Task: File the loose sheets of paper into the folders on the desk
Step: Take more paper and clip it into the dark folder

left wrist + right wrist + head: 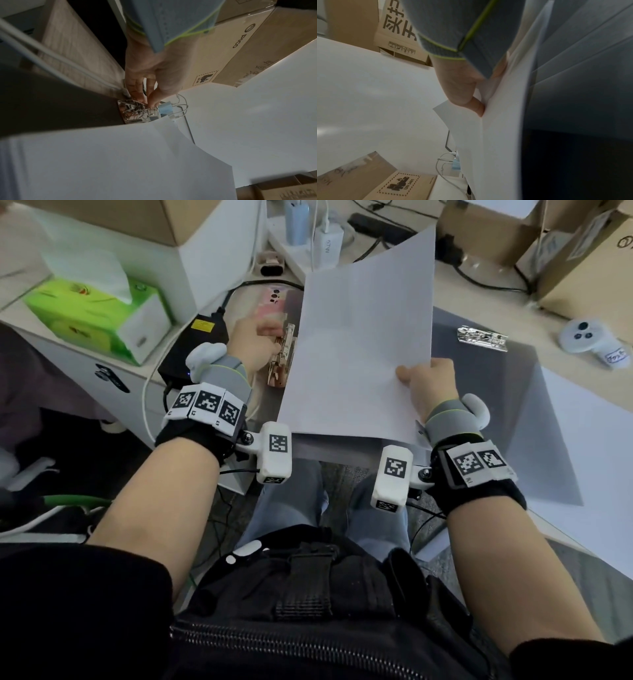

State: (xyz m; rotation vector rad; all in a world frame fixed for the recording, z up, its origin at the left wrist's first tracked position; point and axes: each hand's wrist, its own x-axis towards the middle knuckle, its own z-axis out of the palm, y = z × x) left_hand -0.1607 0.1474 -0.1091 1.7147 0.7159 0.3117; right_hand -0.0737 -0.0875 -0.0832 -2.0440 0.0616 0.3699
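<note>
Right hand [430,386] pinches the paper sheet [363,337] — hiding the folder; left hand [258,337] seemingly grips its metal clip [282,356].

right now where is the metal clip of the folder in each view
Head: the metal clip is left of centre, under the left hand's fingers, beside the held sheet of paper.
Left wrist: centre, at the fingertips.
Right wrist: not in view; the sheet hides it.
Shared landmark: the blue charger with white cables.
</note>
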